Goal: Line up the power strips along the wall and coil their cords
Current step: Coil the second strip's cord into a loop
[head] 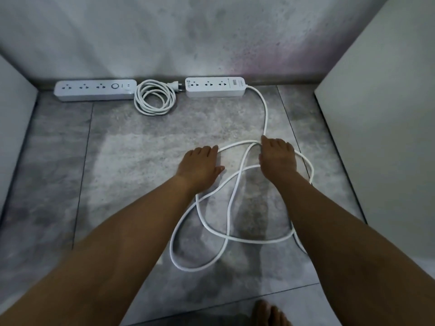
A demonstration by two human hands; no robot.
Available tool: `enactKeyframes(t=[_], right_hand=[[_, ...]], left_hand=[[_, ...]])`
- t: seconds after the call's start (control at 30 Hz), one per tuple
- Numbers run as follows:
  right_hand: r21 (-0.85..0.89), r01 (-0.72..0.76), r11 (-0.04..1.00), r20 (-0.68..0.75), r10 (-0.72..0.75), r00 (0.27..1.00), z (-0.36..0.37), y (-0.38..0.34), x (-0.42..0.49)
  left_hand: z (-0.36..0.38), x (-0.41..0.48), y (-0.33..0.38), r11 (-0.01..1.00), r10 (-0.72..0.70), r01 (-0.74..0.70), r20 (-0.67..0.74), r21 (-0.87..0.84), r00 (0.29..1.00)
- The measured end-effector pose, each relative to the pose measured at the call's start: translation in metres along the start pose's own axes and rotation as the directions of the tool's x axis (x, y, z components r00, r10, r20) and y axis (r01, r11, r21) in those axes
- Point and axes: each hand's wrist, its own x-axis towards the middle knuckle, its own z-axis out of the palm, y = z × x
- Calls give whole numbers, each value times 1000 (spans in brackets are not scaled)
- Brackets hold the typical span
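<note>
Your left hand (200, 164) lies flat, fingers released, beside the loose cord (231, 191) your right hand (277, 158) covers, grip untellable; both power strips (95, 90) sit along the far wall (211, 36).

Head view, downward toward floor (146, 161), wall (211, 31).

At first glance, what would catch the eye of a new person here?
Most striking is the loose white cord sprawled in crossing loops on the grey floor, with the left hand and right hand reaching onto it. Behind, two power strips lie along the wall, a neatly coiled cord between them.
</note>
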Motion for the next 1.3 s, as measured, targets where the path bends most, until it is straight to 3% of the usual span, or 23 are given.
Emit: enactKeyframes(t=[0.23,0.3,0.37,0.47,0.53,0.63,0.7,0.73,0.77,0.87,0.97,1.03,1.07,1.17,1.3], right_hand=[[-12,-94,996,-97,92,991,4,-11,9],[81,-92,992,-143,103,984,-4,-8,10],[330,-83,940,-176,148,973,-23,-10,13],[623,-130,771,-106,248,963,-57,-15,18],[744,-205,636,-82,392,916,-76,-17,18],[887,-351,301,103,613,784,-96,-12,14],[903,-425,61,289,645,708,-100,-5,7],[889,-457,5,350,636,688,-98,-2,2],[859,-512,13,395,618,680,-95,0,-1],[760,-602,244,404,549,732,-94,0,-12],[773,-548,319,376,466,801,-103,-18,-20],[760,-480,439,289,434,854,-108,-19,-19],[770,-451,451,261,422,868,-112,-17,-17],[870,-400,289,248,446,860,-125,-11,-9],[932,-353,-79,349,461,816,-133,-5,-17]], left_hand=[[2,11,-5,999,7,-10,-70,-33,997],[1,15,-4,998,1,-6,-80,-67,997],[-3,20,-2,974,-54,38,-68,-222,996],[-17,29,-1,821,-198,122,-78,-558,977],[-33,33,-2,654,-293,153,-63,-741,954],[-54,31,-4,359,-292,128,19,-924,956],[-62,28,-6,251,-267,120,50,-961,962],[-64,27,-6,227,-269,122,58,-966,961],[-65,27,-5,210,-280,121,59,-970,958],[-67,26,-1,134,-295,115,71,-984,953],[-65,22,0,80,-280,127,99,-989,955],[-68,17,-2,68,-277,134,110,-989,955],[-71,14,-2,48,-275,136,118,-990,954],[-79,6,1,-20,-273,167,167,-986,948],[-76,-13,14,-83,-209,279,291,-957,934]])
